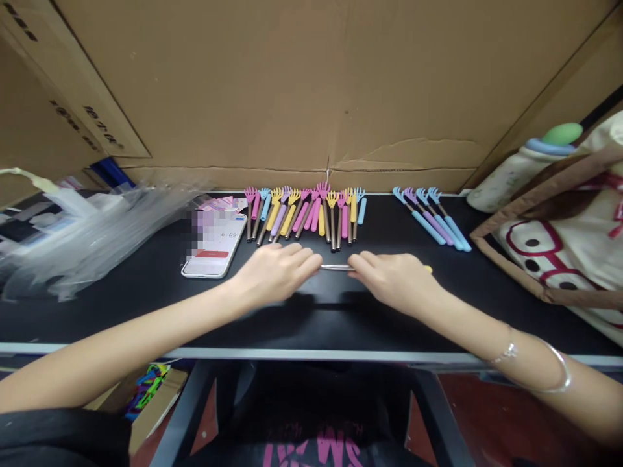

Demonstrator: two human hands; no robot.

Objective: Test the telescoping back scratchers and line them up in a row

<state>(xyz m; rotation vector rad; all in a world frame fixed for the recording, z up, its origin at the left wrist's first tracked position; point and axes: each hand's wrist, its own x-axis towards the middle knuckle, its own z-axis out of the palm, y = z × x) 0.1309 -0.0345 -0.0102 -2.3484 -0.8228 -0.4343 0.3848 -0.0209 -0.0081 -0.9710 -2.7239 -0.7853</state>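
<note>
My left hand (pixel 280 271) and my right hand (pixel 393 277) are both closed around a back scratcher, held level just above the black table. Its thin silver shaft (pixel 335 267) shows between my fists, and a bit of yellow sticks out past my right hand. My fingers hide the rest of it. Beyond my hands lies a row of claw heads on short dark rods, with loose coloured grip sleeves (pixel 306 216) in pink, yellow, blue and purple among them. To the right, several back scratchers with blue and purple handles (pixel 435 224) lie side by side.
A phone (pixel 214 250) lies left of the row, beside clear plastic bags (pixel 111 233). At the right stand a white bottle (pixel 518 172) and a brown-trimmed bag (pixel 549 259). Cardboard (pixel 302 84) walls the table's back. Below left, an open box (pixel 156 402) holds colourful items.
</note>
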